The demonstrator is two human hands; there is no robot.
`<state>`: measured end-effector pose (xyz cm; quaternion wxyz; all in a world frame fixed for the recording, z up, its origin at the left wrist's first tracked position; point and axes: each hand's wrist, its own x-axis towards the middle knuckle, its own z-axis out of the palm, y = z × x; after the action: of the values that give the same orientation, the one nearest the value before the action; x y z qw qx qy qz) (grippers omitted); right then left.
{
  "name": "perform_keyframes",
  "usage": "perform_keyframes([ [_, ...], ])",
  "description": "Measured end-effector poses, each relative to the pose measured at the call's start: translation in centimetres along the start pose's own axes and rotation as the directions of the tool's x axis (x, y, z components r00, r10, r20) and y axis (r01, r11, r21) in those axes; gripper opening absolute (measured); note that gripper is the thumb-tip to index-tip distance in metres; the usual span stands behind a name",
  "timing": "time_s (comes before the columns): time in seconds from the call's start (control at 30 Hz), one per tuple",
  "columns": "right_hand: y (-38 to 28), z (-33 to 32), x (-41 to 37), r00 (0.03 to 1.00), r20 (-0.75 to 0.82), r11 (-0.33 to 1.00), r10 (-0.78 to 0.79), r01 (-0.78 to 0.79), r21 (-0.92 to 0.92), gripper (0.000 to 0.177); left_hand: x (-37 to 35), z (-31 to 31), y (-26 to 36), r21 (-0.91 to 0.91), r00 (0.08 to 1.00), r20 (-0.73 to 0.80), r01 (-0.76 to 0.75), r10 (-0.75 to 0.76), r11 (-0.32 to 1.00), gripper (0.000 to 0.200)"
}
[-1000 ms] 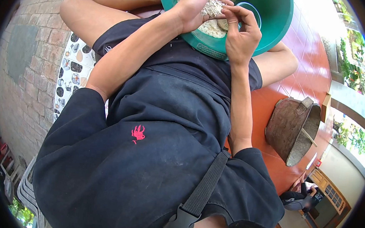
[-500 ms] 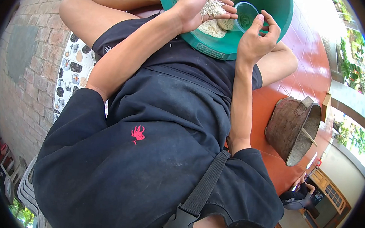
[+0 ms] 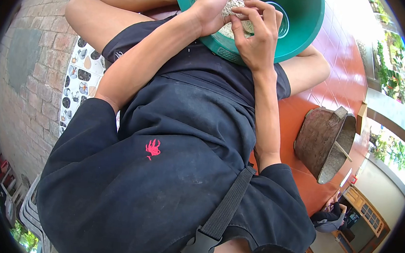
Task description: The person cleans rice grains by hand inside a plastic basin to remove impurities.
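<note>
In my lap sits a green plastic basin (image 3: 301, 35) with white rice grains (image 3: 227, 31) at its near left side. My left hand (image 3: 212, 11) is cupped palm up over the basin and holds a small heap of rice (image 3: 233, 6). My right hand (image 3: 259, 35) is over that palm, its thumb and index finger brought together at the heap; anything between the tips is too small to make out. Behind the right hand, a clear cup (image 3: 285, 24) with a bluish rim lies inside the basin, partly covered by the fingers.
On the red tiled floor (image 3: 295, 120) to the right stands a worn brown tub (image 3: 318, 136) with a stick (image 3: 343, 151) in it. Another person (image 3: 331, 220) sits farther back by a wooden door. Brick paving (image 3: 33, 93) runs along the left, beside a pebble-patterned surface (image 3: 81, 75).
My right hand has moved left, from beside the clear cup to the rice in my left palm. My left hand has stayed almost in place.
</note>
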<state>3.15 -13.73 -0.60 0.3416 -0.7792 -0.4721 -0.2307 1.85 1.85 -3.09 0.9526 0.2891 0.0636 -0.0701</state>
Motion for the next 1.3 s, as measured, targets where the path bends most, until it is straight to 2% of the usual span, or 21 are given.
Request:
perform_keyframes([
  [0.13, 0.1, 0.1, -0.3, 0.996, 0.080, 0.998, 0.047, -0.045, -0.036, 0.014, 0.2, -0.5, -0.4, 0.014, 0.998, -0.058, -0.022, 0.023, 1.000, 0.049],
  [0.2, 0.0, 0.1, -0.3, 0.995, 0.092, 0.998, 0.037, -0.033, -0.050, 0.012, 0.2, -0.7, -0.3, -0.014, 0.999, 0.044, 0.009, -0.009, 1.000, 0.049],
  [0.23, 0.0, 0.1, -0.3, 0.994, 0.104, 0.998, 0.026, -0.020, -0.063, 0.011, 0.1, -0.5, -0.3, -0.013, 0.999, 0.046, 0.011, -0.010, 1.000, 0.049],
  [0.37, 0.1, 0.3, -0.3, 0.997, 0.079, 0.996, 0.007, 0.000, -0.087, 0.010, -0.5, 0.5, -0.1, 0.027, 0.998, -0.058, 0.009, -0.008, 1.000, 0.049],
  [0.47, 0.3, 0.4, -0.2, 1.000, 0.025, 0.998, 0.017, -0.016, -0.062, 0.010, 0.0, 0.1, -0.2, 0.000, 0.999, -0.053, 0.007, -0.007, 1.000, 0.051],
  [0.53, 0.5, 0.1, -0.2, 0.993, -0.092, 0.996, 0.069, -0.073, -0.048, 0.010, -0.1, 0.3, -0.2, -0.019, 1.000, -0.024, 0.001, -0.002, 1.000, 0.052],
  [0.57, 1.0, 0.0, -0.1, 0.984, -0.174, 0.994, 0.026, -0.044, -0.104, 0.010, 0.0, 0.5, -0.2, -0.019, 0.997, -0.080, 0.010, -0.012, 1.000, 0.053],
  [0.6, 1.3, -0.3, -0.2, 0.984, -0.174, 0.994, 0.025, -0.043, -0.103, 0.010, -0.2, 1.0, 0.0, -0.018, 0.990, -0.137, 0.019, -0.022, 1.000, 0.054],
  [0.7, 2.0, -1.1, -0.3, 0.872, -0.343, 0.887, 0.348, -0.425, -0.180, 0.013, -1.7, 3.3, 1.2, -0.037, 0.973, -0.218, 0.065, -0.071, 0.997, 0.056],
  [0.83, 2.8, -1.0, -0.5, 0.844, -0.384, 0.856, 0.375, -0.475, -0.207, 0.013, -1.6, 3.2, 1.2, -0.059, 0.974, -0.206, 0.080, -0.091, 0.995, 0.057],
  [0.9, 2.4, -0.8, -0.2, 0.915, -0.365, 0.918, 0.172, -0.283, -0.277, 0.010, -1.6, 3.4, 1.1, -0.039, 0.968, -0.236, 0.074, -0.081, 0.997, 0.056],
  [0.93, 2.1, -0.7, 0.0, 0.915, -0.366, 0.918, 0.172, -0.284, -0.278, 0.010, -0.8, 2.1, 0.6, -0.039, 0.969, -0.235, 0.074, -0.081, 0.996, 0.056],
  [1.0, 1.3, -0.3, 0.3, 0.983, -0.165, 0.997, 0.078, -0.078, 0.008, 0.006, 0.4, -0.3, -0.3, -0.052, 1.000, 0.008, -0.018, 0.019, 0.999, 0.054],
  [1.03, 0.8, 0.2, 0.3, 0.992, -0.100, 0.992, 0.075, -0.065, 0.105, 0.005, 0.4, -0.4, -0.3, -0.051, 1.000, 0.007, -0.019, 0.020, 0.998, 0.054],
  [1.07, 0.7, 0.3, 0.3, 0.992, -0.099, 0.992, 0.075, -0.064, 0.105, 0.005, 0.5, -0.4, -0.4, -0.029, 0.999, -0.049, -0.012, 0.011, 1.000, 0.053],
  [1.13, 0.3, 0.5, 0.3, 0.988, 0.036, 0.986, -0.152, 0.149, 0.073, 0.013, -0.1, 0.5, 0.1, -0.007, 0.994, -0.107, -0.002, 0.002, 1.000, 0.052],
  [1.2, -0.1, 0.1, 0.2, 0.985, 0.073, 0.987, -0.156, 0.153, 0.051, 0.019, -0.5, 1.0, 0.5, 0.036, 0.986, -0.161, 0.060, -0.053, 0.998, 0.051],
  [1.27, -0.4, 0.1, 0.3, 0.994, 0.091, 0.997, -0.052, 0.046, 0.060, 0.023, -0.2, 0.6, 0.2, 0.030, 0.986, -0.156, 0.063, -0.058, 0.998, 0.051],
  [1.3, -0.4, 0.0, 0.3, 0.995, 0.089, 0.997, -0.052, 0.047, 0.061, 0.023, -0.1, 0.5, 0.2, 0.024, 0.987, -0.151, 0.068, -0.064, 0.997, 0.051],
])
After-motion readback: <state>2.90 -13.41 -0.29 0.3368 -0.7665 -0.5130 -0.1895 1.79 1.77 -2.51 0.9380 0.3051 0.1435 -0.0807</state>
